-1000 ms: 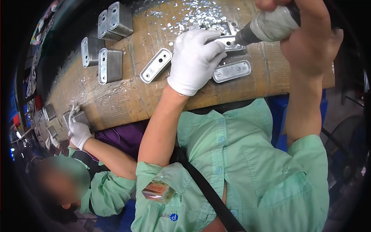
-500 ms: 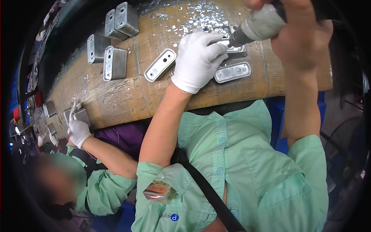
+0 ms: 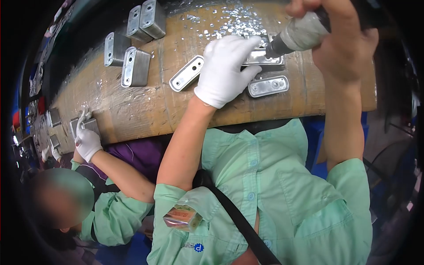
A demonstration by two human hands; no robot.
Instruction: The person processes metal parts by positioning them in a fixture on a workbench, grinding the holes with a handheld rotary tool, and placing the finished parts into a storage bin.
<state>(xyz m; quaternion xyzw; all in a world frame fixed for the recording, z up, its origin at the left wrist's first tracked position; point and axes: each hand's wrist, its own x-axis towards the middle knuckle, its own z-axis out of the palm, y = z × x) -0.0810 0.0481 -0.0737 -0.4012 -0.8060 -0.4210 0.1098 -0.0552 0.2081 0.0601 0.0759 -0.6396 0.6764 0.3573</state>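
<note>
My left hand [image 3: 227,70], in a white glove, rests at the left end of a silver finned block [image 3: 260,57], thumb and fingers apart around that end. My bare right hand [image 3: 346,46] is wrapped round a power tool [image 3: 302,33] with a pale wrapped body. The tool's dark tip touches the block's top near its right end. Just below lies another silver block [image 3: 268,86]. A third silver block [image 3: 186,74] lies slanted to the left of my left hand, partly hidden by it. Small shiny discs [image 3: 238,20] are scattered behind the block.
Several finned blocks [image 3: 136,67] stand upright at the back left of the brown covered table [image 3: 150,110]. At the left, a co-worker's gloved hand [image 3: 89,141] touches another block [image 3: 90,126]. Part of one more piece [image 3: 272,37] shows behind the tool tip.
My left hand's fingers have spread from their closer curl at the block. The tool has shifted slightly, its tip still at the block. The view has moved, so the table items appear shifted.
</note>
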